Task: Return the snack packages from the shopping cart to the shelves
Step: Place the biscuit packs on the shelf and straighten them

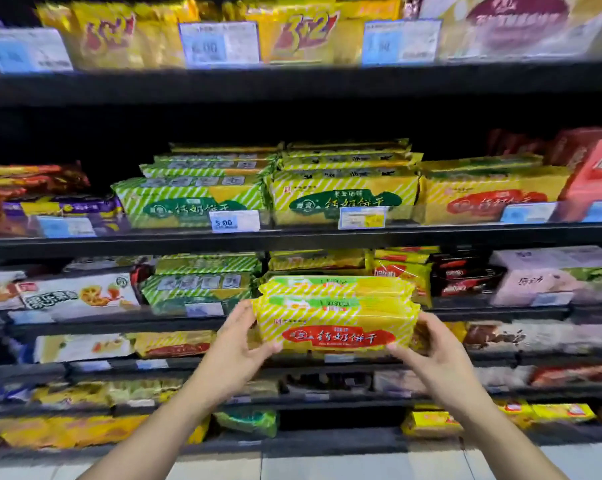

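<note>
**A:** Where are the yellow biscuit packs (337, 327) sitting?

**B:** They are hanging in front of the shelves (292, 239), at 6 o'clock from the middle of the view. There seem to be two, stacked, with a red label facing the camera.

**A:** What are the hands doing?

**B:** The left hand (244, 341) is gripping the stack's 9 o'clock end. The right hand (427, 348) is gripping its 3 o'clock end.

**A:** Is anything similar lying nearby?

**B:** Red-label packs (490, 197) are lying on the middle shelf at 2 o'clock. Green-label packs (341, 197) are lying beside them at 12 o'clock.
</note>
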